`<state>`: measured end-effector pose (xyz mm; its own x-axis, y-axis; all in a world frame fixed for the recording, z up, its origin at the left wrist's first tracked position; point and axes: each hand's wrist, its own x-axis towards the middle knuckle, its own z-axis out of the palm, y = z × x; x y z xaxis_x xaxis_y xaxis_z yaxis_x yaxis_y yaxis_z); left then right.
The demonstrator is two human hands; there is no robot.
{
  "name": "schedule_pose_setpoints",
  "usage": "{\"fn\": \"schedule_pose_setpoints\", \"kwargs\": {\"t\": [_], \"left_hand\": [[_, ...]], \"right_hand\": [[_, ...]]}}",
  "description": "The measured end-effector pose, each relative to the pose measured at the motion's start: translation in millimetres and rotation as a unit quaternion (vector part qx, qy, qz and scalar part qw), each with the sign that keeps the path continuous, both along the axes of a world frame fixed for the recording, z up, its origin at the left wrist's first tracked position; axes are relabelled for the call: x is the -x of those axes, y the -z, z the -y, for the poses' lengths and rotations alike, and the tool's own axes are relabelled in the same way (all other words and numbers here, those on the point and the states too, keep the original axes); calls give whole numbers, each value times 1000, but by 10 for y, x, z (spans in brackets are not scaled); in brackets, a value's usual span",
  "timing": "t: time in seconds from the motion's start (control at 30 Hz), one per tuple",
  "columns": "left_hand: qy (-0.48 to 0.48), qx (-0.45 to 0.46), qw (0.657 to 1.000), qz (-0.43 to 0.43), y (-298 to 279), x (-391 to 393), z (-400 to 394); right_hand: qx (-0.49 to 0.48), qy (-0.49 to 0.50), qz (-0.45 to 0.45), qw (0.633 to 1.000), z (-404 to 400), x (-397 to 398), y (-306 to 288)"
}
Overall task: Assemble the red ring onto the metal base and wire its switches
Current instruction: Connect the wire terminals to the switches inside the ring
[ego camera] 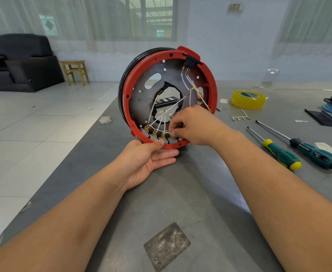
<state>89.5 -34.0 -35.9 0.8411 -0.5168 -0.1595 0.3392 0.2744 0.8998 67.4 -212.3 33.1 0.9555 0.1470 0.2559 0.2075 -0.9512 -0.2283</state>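
Standing on its edge on the grey table [180, 203], the red ring [130, 83] sits around the dark metal base [141, 99], with its open face turned toward the camera. The left hand [147, 160] supports the assembly from below: the thumb presses on the lower rim of the ring and the straight fingers lie flat under it on the table. The right hand [192, 126] reaches to the bottom of the ring, and its curled fingertips pinch a white wire [166, 132] just beside the row of brass terminals [154, 133] on the switches. More white wires run from these terminals across the central opening up to a black connector block [190, 60] at the top of the ring. To the right on the table lie two screwdrivers [283, 154] with green handles, side by side, a roll of yellow tape [248, 100] further back, and a small loose wire harness [240, 117] between the tape and the screwdrivers. In the background stand a black sofa [21, 61] and a wooden stool [74, 71].
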Motion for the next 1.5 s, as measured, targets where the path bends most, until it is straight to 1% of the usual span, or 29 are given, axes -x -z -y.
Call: {"fn": "schedule_pose_setpoints", "kwargs": {"t": [0.17, 0.33, 0.43, 0.53, 0.6, 0.73, 0.87, 1.0, 1.1, 1.13, 1.2, 1.23, 1.27, 1.37, 1.5], "left_hand": [[1, 0, 1000, 1, 9, -12, -5], [2, 3, 1000, 3, 8, -15, 0], [3, 13, 1000, -7, 2, -26, 7], [2, 26, 999, -18, -4, -28, 1], [6, 34, 999, -23, -13, -20, -9], [19, 34, 999, -27, -30, 7, -28], [23, 27, 999, -30, -68, 43, -50], [29, -33, 999, 4, -117, 99, -47], [-1, -116, 992, 56, -154, 141, -40], [-21, -162, 983, 87, -161, 149, -56], [-62, -257, 952, 157, -172, 153, -99], [-76, -285, 940, 174, -179, 154, -120], [-82, -296, 936, 172, -191, 154, -135], [-76, -300, 942, 126, -242, 156, -150], [-47, -340, 933, 107, -276, 159, -186]], "right_hand": [[8, -1, 1, 1000, 12, 4, 4], [32, -16, 27, 999, 14, -17, 40], [51, -36, 75, 995, 9, 24, 136], [56, -54, 146, 986, 22, 168, 329], [86, -39, 190, 977, 66, 284, 468], [150, -5, 237, 960, 150, 418, 611], [167, 13, 275, 947, 141, 454, 617], [147, 6, 300, 943, 175, 462, 603], [99, -8, 306, 947, 222, 459, 592], [83, -8, 305, 949, 224, 460, 591], [56, -13, 295, 954, 206, 462, 588], [46, -18, 283, 958, 190, 465, 585], [40, -23, 270, 962, 174, 470, 582], [32, -30, 238, 970, 163, 477, 572], [14, -29, 223, 974, 170, 488, 556]]}}
